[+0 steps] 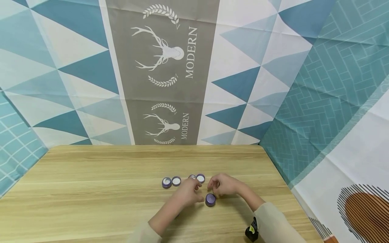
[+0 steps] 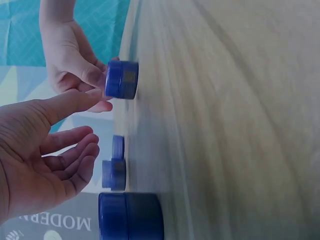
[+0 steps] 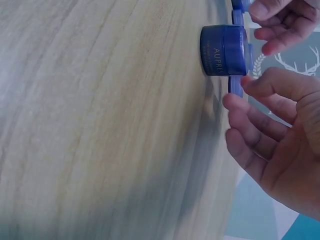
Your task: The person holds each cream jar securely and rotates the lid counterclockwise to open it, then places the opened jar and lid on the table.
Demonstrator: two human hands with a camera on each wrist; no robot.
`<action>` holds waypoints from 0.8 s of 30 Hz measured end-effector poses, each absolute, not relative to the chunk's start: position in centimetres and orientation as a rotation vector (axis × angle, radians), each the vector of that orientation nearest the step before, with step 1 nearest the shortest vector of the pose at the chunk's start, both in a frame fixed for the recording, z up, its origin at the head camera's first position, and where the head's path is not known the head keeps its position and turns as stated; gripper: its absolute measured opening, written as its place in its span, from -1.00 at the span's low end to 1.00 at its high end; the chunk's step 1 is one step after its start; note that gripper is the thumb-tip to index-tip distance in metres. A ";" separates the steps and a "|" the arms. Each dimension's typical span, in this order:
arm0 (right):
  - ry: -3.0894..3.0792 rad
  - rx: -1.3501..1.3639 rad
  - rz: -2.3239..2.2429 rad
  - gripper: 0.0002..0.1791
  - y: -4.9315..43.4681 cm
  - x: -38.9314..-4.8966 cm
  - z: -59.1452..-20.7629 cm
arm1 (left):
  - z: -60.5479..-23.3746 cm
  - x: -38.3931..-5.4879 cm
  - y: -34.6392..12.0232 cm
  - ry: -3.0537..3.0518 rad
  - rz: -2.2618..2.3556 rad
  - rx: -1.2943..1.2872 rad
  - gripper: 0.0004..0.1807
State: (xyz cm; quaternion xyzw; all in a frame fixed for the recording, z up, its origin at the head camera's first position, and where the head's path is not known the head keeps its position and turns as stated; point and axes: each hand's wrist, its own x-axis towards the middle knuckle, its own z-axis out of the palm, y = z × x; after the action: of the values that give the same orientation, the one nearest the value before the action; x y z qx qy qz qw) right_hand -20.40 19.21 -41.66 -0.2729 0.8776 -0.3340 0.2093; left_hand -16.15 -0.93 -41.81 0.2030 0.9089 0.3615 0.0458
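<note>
While my two hands flank it, a squat, glossy purple cylindrical jar (image 1: 210, 199) stands upright between them, its lid on. My left hand (image 1: 187, 193) is empty, thumb and fingers apart; my right hand (image 1: 226, 184) is also empty, fingers loosely bent. Both reach close to the jar; whether a fingertip touches it I cannot tell. Near my left wrist, the left wrist view shows a dark blue capped jar (image 2: 131, 217). Farther off stand a purple open jar with a pale interior (image 1: 166, 182), a round purple lid with a white inner face (image 1: 176, 181) just beside it, and a second such pair: a partly hidden open jar (image 1: 192, 176) and a white-faced purple lid (image 1: 200, 178). I judge the work partway along: two jars uncovered, two capped, so that the set does not yet match. Count: four jars, two loose lids, two hands. All rest on one pale wood-grain tabletop (image 1: 91, 202), before one patterned blue-and-grey cloth backdrop (image 1: 164, 94).
</note>
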 end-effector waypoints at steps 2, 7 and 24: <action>2.396 -0.751 -0.923 -0.72 19.3 -20.2 -41.5 | -41.9 -16.0 -0.6 2.764 1.091 0.623 -0.54; 2.321 -0.725 -0.908 -0.69 19.6 -19.9 -41.4 | -42.5 -15.5 0.2 2.763 1.043 0.594 -0.53; 2.243 -0.741 -0.972 -0.68 20.0 -19.8 -42.1 | -43.1 -14.3 1.9 2.818 1.063 0.640 -0.75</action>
State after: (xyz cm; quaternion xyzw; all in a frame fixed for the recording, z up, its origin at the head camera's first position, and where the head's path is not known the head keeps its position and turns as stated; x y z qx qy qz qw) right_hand -19.84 19.98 -42.07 -0.2777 0.8405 -0.3642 0.2896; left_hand -14.31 1.92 -43.14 0.2078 0.9147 0.3451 0.0310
